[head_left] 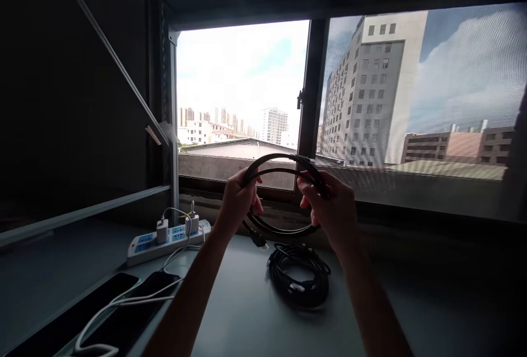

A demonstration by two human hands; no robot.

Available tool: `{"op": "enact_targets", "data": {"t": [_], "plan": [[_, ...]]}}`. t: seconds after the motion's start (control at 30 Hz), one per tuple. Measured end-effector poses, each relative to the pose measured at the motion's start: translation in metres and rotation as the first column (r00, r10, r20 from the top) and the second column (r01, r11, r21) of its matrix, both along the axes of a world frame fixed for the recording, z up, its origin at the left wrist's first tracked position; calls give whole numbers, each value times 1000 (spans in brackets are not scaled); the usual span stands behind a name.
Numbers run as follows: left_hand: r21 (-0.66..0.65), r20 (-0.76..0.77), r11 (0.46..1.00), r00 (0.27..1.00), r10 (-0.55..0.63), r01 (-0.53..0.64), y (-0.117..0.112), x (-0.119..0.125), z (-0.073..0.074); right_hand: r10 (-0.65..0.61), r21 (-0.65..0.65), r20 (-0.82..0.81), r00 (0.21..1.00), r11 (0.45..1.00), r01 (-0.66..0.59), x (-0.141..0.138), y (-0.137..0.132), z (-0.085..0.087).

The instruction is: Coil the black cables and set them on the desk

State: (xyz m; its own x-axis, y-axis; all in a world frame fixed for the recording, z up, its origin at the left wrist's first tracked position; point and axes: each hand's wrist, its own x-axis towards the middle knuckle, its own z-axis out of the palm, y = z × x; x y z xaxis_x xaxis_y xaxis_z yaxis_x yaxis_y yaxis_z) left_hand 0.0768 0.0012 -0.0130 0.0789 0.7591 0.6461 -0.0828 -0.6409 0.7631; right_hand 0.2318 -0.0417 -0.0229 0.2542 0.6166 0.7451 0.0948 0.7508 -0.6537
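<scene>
Between my two hands a black cable [280, 158] is held up in a loose coil of a few loops, above the table and in front of the window. My left hand [241, 197] is closed round the coil's left side. On the right side, my right hand [329, 197] grips the loops between thumb and fingers. A plug end [258, 239] of the held cable hangs below my left hand. Under the coil, a second black cable [300, 285] lies wound in a ring on the table, apart from both hands.
A white power strip [168, 240] with blue sockets and two chargers stands on the table [242, 313] at left. White charging cords [119, 301] run from it across two dark phone-like slabs [132, 307]. Behind are a window frame [315, 71] and a metal post [173, 126].
</scene>
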Motion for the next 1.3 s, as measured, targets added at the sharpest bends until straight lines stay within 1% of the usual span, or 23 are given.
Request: {"op": "enact_targets", "data": {"t": [0.07,0.13,0.23,0.3,0.33,0.47,0.67,0.8,0.93,1.07,1.2,1.3], "plan": [[-8,-11,1000,1000,25,-25,-5,-1,2,-162,113,26,986,981,158,-4,-1,-1],[-36,-9,999,1000,25,-26,-12,-1,4,-247,202,35,968,951,236,-7,-4,-1],[-65,-14,998,1000,-11,11,-19,-2,6,-315,332,121,941,907,261,-7,-10,1],[-69,-23,997,999,-42,41,-22,-2,6,-342,406,197,919,881,241,-7,-15,2],[-72,-27,996,998,-55,53,-23,-3,6,-340,424,225,913,878,222,-6,-16,3],[-103,-53,992,996,-76,70,-27,-6,6,-287,419,244,927,893,166,-5,-18,4],[-114,-116,990,988,-97,84,-29,-4,7,-245,397,197,949,905,152,2,-7,2],[-92,-144,988,981,-133,120,-26,-1,4,-278,388,169,946,901,195,7,-3,0],[-92,-192,984,967,-167,151,-26,-1,3,-332,378,217,918,896,234,9,0,-1],[-84,-239,989,962,-135,118,-24,-2,3,-345,332,242,907,908,257,9,6,-4],[-39,-189,996,978,-86,80,-18,-1,0,-383,294,234,894,904,311,9,10,-5],[19,-178,998,983,-53,57,-15,0,-2,-360,297,214,908,910,291,8,8,-4]]}}
